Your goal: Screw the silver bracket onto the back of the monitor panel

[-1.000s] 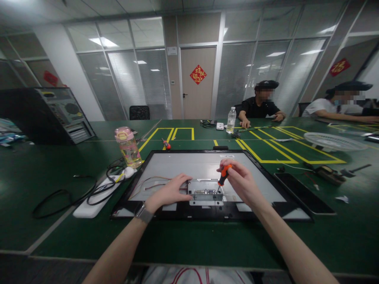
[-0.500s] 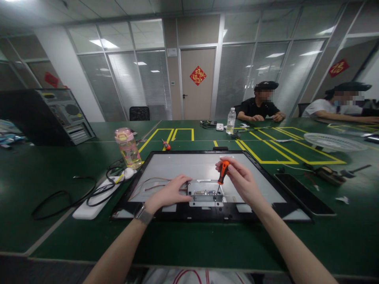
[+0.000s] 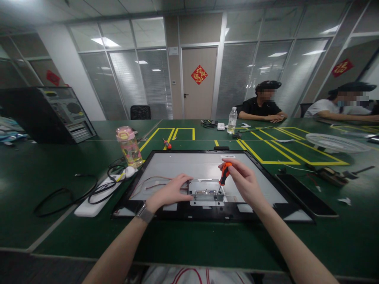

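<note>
A screwdriver with an orange and black handle is held in my right hand, fingers closed around the handle. It tilts slightly, and its tip reaches the right part of a silver metal bracket with connector ports along its front. My left hand grips the bracket's left end, thumb at the front and fingers behind. Beneath both lies a display panel with a black frame, its grey back facing up. Thin cables run left from the bracket, partly under my left hand.
Left of the panel are a white power strip, a black cable and a pink-lidded bottle. Beyond it lies a red screwdriver. A phone-like black slab sits right. Two people sit across the table, a computer case at far left.
The screwdriver handle has turned slightly in my right hand and leans a little more. My left hand stays on the bracket. A person across the table has brought their hands together.
</note>
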Action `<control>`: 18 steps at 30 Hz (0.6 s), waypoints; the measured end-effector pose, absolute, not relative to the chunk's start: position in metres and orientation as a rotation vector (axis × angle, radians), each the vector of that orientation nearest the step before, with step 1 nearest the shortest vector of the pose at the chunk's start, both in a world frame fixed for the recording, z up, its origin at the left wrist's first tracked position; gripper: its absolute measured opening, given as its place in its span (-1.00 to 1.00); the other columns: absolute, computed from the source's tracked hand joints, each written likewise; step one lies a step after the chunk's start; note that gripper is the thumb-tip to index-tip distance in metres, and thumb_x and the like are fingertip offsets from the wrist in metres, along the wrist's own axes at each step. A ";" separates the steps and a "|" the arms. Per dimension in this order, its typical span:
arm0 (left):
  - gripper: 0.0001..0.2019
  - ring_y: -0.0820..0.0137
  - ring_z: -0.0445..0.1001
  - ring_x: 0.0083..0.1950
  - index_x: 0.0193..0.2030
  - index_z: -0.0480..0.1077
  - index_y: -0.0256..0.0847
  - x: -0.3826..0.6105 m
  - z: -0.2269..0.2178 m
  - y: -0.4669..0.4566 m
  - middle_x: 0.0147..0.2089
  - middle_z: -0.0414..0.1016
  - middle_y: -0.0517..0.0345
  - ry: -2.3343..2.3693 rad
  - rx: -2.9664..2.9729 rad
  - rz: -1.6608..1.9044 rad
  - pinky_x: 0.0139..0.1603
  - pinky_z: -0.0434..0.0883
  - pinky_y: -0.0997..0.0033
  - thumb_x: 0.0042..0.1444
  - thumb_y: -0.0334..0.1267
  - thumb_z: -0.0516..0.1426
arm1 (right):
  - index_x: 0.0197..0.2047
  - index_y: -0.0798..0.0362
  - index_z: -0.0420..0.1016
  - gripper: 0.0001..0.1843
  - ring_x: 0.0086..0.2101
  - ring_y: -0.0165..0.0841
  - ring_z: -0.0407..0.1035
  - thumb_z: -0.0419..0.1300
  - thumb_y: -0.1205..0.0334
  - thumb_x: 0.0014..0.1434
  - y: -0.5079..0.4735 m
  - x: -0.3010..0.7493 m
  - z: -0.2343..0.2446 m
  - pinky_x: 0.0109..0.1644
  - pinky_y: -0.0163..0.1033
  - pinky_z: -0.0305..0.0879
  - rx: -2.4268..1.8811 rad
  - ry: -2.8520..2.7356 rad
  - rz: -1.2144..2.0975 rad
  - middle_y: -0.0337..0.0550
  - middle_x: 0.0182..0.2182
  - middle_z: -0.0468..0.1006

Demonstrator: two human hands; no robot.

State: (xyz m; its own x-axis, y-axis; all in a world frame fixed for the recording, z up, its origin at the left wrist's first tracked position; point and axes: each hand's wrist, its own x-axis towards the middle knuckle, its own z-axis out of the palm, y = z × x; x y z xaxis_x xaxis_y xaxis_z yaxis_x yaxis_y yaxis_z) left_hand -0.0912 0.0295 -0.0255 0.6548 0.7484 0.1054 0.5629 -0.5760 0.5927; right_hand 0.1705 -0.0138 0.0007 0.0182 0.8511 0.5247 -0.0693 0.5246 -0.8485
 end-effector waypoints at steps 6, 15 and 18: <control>-0.40 0.17 0.32 0.14 0.20 0.23 -0.11 -0.091 -0.028 0.032 0.14 0.29 0.02 1.009 2.353 0.483 0.18 0.25 0.23 0.00 -0.13 0.25 | -0.07 -0.11 0.52 -0.74 -0.20 -0.25 0.44 0.12 0.05 0.24 -0.014 0.168 0.001 -0.08 -0.08 0.36 -0.689 -1.377 0.860 -0.12 -0.25 0.59; -0.41 0.20 0.31 0.15 0.21 0.22 -0.12 -0.092 -0.025 0.030 0.15 0.28 0.05 1.014 2.355 0.468 0.19 0.24 0.27 0.02 -0.11 0.24 | -0.27 -0.10 0.60 -0.82 -0.30 -0.29 0.42 0.30 0.04 0.07 -0.012 0.173 0.003 -0.19 -0.16 0.36 -0.696 -1.264 0.867 -0.18 -0.34 0.53; -0.40 0.20 0.32 0.15 0.20 0.22 -0.12 -0.092 -0.026 0.029 0.15 0.28 0.04 1.016 2.352 0.468 0.19 0.25 0.27 0.01 -0.11 0.24 | -0.20 -0.10 0.58 -0.77 -0.25 -0.26 0.44 0.26 0.01 0.11 -0.014 0.171 0.005 -0.10 -0.09 0.35 -0.682 -1.271 0.915 -0.15 -0.32 0.57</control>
State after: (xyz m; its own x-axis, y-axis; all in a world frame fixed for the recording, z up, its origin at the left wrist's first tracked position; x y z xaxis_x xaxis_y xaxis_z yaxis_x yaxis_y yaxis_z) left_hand -0.0918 0.0295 -0.0255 0.6569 0.7470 0.1022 0.5633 -0.5764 0.5920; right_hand 0.1709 -0.0138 0.0050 0.0445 0.8683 0.4941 -0.1932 0.4927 -0.8485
